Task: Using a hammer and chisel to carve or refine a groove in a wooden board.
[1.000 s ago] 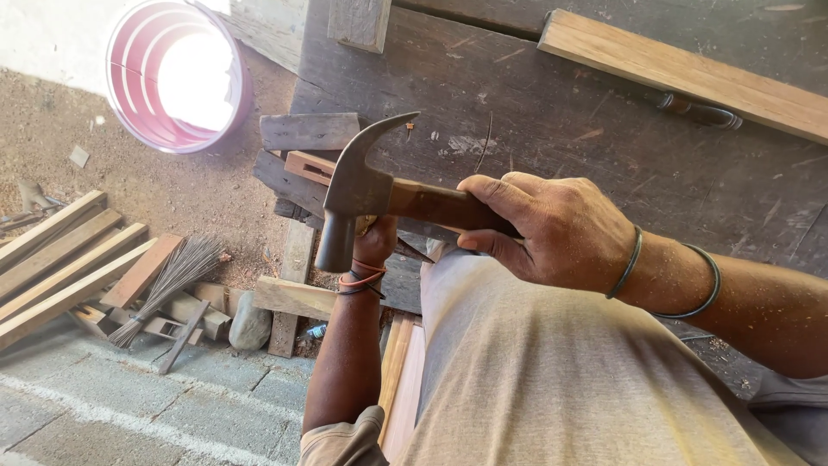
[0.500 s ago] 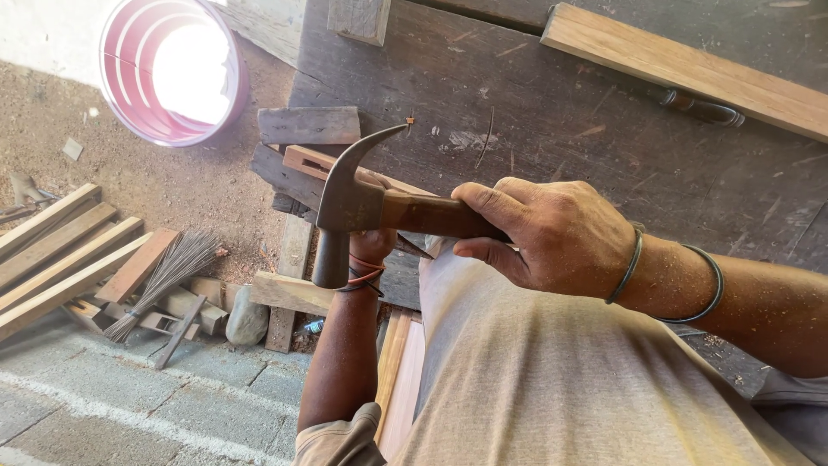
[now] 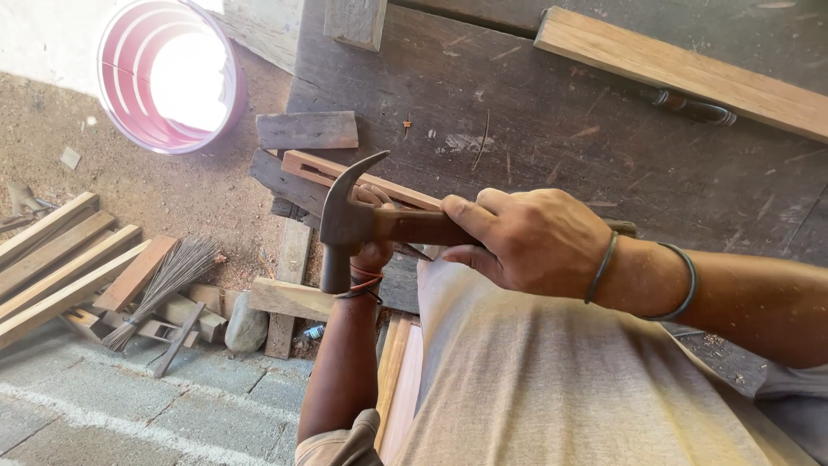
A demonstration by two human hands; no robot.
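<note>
My right hand (image 3: 530,240) grips the wooden handle of a claw hammer (image 3: 347,226), whose dark steel head points down just off the workbench's left edge. My left hand (image 3: 373,226) is mostly hidden behind the hammer head; it reaches down by a thin reddish wood strip (image 3: 362,179) at the bench edge, and I cannot tell what it holds. Cords ring the left wrist and bangles the right. A dark weathered workbench (image 3: 552,129) fills the upper right.
A long pale plank (image 3: 681,71) lies across the bench's far side, with a dark tool handle (image 3: 690,108) beside it. A pink bucket (image 3: 168,78) stands on the dirt floor. Scrap boards (image 3: 60,263), a twig broom (image 3: 164,285) and a stone (image 3: 247,326) lie at left.
The hammer head has come down and slightly left, from raised over the bench edge to lower beside my left hand. The view shifted a little.
</note>
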